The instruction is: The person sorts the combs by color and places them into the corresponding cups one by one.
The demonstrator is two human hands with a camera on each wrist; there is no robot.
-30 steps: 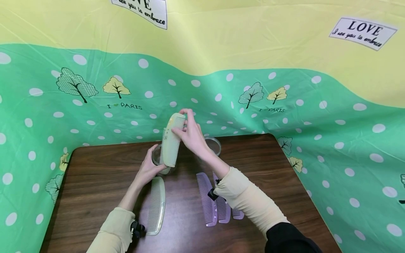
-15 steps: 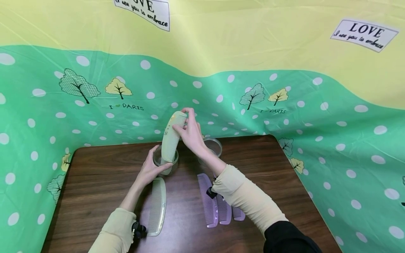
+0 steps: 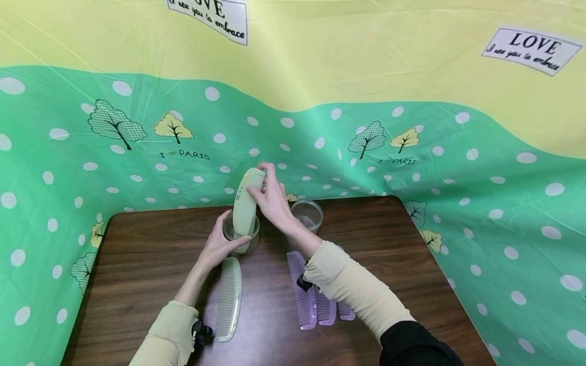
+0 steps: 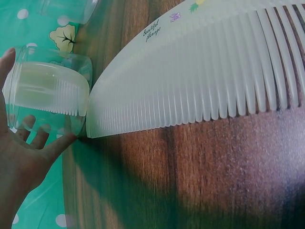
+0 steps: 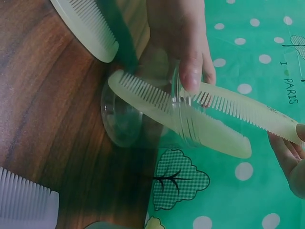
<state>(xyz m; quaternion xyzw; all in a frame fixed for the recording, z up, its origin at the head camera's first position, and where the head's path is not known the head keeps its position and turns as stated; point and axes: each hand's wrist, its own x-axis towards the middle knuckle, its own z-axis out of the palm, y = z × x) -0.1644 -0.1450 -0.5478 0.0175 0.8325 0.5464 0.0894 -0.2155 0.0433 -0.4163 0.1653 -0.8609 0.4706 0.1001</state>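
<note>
A pale green comb (image 3: 244, 208) stands nearly upright with its lower end inside a clear plastic jar (image 3: 239, 235) on the brown table (image 3: 137, 254). My right hand (image 3: 260, 179) pinches the comb's upper end. My left hand (image 3: 231, 230) grips the jar's side, thumb at its rim. In the right wrist view the comb (image 5: 190, 112) passes through the jar's (image 5: 143, 114) mouth toward its bottom, with the left thumb (image 5: 191, 57) on the rim. In the left wrist view the comb's end shows inside the jar (image 4: 47, 90).
A second green comb (image 3: 229, 300) lies flat by my left forearm. Three purple combs (image 3: 302, 290) lie side by side under my right forearm. Another clear jar (image 3: 306, 213) stands near the table's back edge. A green and yellow cloth (image 3: 412, 152) surrounds the table.
My right hand has lowered the green comb, so its lower end sits deeper in the jar. The left hand has kept its grip on the jar.
</note>
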